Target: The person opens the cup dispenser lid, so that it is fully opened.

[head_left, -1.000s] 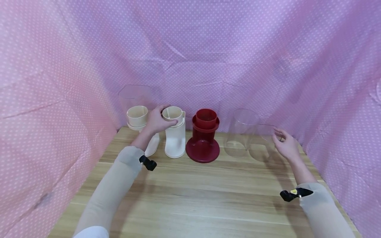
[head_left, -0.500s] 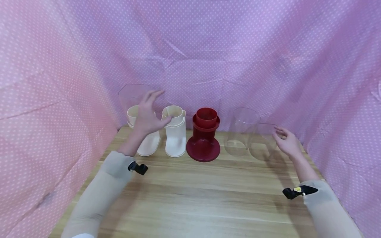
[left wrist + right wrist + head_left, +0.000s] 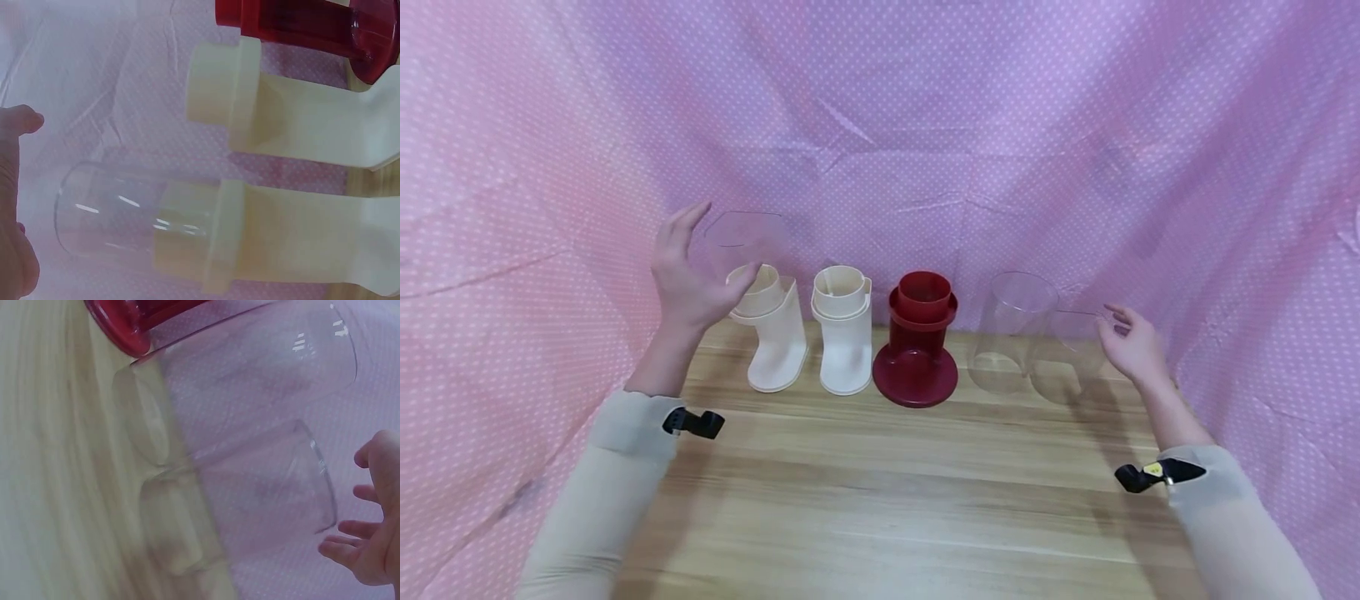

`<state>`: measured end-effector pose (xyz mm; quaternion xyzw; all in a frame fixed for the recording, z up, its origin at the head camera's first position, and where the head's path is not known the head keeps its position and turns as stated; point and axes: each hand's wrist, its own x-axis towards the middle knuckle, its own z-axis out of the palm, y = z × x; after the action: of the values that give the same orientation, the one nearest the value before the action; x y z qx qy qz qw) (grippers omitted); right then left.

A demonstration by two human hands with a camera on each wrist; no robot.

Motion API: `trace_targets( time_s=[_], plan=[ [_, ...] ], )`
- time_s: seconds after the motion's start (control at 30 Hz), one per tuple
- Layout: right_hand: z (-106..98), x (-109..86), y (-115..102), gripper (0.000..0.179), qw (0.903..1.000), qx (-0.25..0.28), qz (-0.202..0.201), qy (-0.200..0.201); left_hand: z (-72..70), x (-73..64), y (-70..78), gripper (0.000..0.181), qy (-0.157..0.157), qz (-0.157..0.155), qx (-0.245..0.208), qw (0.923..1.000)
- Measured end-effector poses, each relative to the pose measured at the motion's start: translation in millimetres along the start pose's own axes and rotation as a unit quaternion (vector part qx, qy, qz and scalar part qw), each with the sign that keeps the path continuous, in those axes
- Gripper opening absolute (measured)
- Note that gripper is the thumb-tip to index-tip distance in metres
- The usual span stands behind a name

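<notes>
My left hand (image 3: 688,279) is raised beside the leftmost cream stand (image 3: 778,342), thumb and fingers spread and holding nothing. A clear cylinder (image 3: 119,212) fits over the upper collar of that stand. To its right stands a second cream stand (image 3: 844,354), bare on top, followed by a red stand (image 3: 917,362) with a round base. Two clear cylinders stand upright on the table at the right, a taller one (image 3: 250,375) and a shorter one (image 3: 262,494). My right hand (image 3: 1135,343) is close to the shorter cylinder's rim, fingers loosely bent and nothing in them.
The stands and cylinders form a row along the back of the wooden table (image 3: 880,500). Pink dotted cloth (image 3: 910,108) hangs close behind them and down both sides. A black wrist camera (image 3: 696,423) sits on my left sleeve, another (image 3: 1157,475) on the right.
My left hand has left the top of the second cream stand and moved left past the leftmost one, its fingers spreading. My right hand has drawn slightly away from the shorter cylinder's rim.
</notes>
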<state>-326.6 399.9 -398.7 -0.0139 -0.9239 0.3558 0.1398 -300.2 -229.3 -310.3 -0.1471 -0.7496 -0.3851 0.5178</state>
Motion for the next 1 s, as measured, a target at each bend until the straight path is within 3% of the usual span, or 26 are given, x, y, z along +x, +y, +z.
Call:
trace_targets(
  time_s=[0.07, 0.17, 0.3, 0.43, 0.67, 1.0],
  plan=[
    [-4.0, 2.2, -10.1, 0.063, 0.9996, -0.004, -0.003, 0.026, -0.5, -3.3, -6.1, 0.088, 0.0, -0.019, -0.001, 0.9998],
    [-7.9, 6.2, -28.2, 0.063, 0.9979, 0.001, -0.011, 0.064, -1.8, -9.6, -13.9, 0.091, -0.017, -0.08, -0.01, 0.9966],
    [-7.3, 12.5, -57.3, 0.061, 0.9937, 0.033, -0.043, 0.098, -3.7, -16.3, -21.7, 0.096, -0.046, -0.176, -0.029, 0.9829],
    [2.6, 14.0, -92.8, 0.056, 0.987, 0.078, -0.09, 0.109, -3.3, -20.4, -28.6, 0.099, -0.074, -0.227, -0.05, 0.9699],
    [45.2, 14.3, -159.8, 0.055, 0.9743, 0.15, -0.145, 0.084, 4.2, -26.3, -37.2, 0.105, -0.108, -0.26, -0.066, 0.9572],
    [121.3, 4.0, -253.9, 0.057, 0.9574, 0.2, -0.208, 0.012, 13.5, -30.7, -42.7, 0.109, -0.1, -0.282, -0.083, 0.9507]
  ],
)
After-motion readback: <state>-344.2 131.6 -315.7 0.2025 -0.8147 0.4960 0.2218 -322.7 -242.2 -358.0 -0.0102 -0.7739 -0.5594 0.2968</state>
